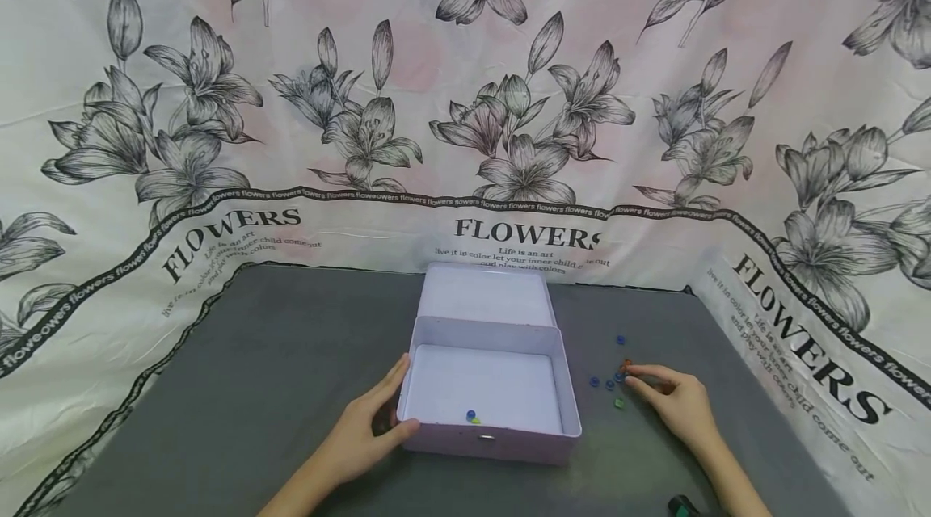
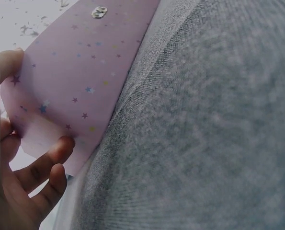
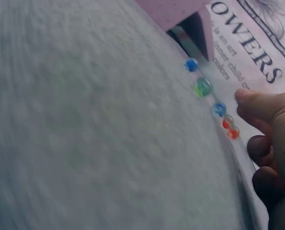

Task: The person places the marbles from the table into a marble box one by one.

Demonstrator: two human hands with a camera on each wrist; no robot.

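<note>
A pale lilac box (image 1: 509, 446) stands with its lid (image 1: 483, 295) raised at the back. My left hand (image 1: 361, 430) holds its near left corner, thumb over the front rim and fingers along the left side. Printed stars cover the box front (image 2: 80, 72) in the left wrist view. Inside lie a blue marble (image 1: 471, 414) and a yellow-green one (image 1: 476, 421). To the right of the box, my right hand (image 1: 676, 405) reaches thumb and forefinger to a cluster with an orange marble (image 1: 627, 363) and a blue marble (image 1: 619, 377); no marble shows between the fingers.
More blue marbles (image 1: 594, 381) and a green marble (image 1: 619, 403) lie on the dark grey tabletop (image 1: 305, 355) between box and right hand. One blue marble (image 1: 621, 339) sits farther back. Flower-printed cloth (image 1: 378, 242) hangs behind and along both sides.
</note>
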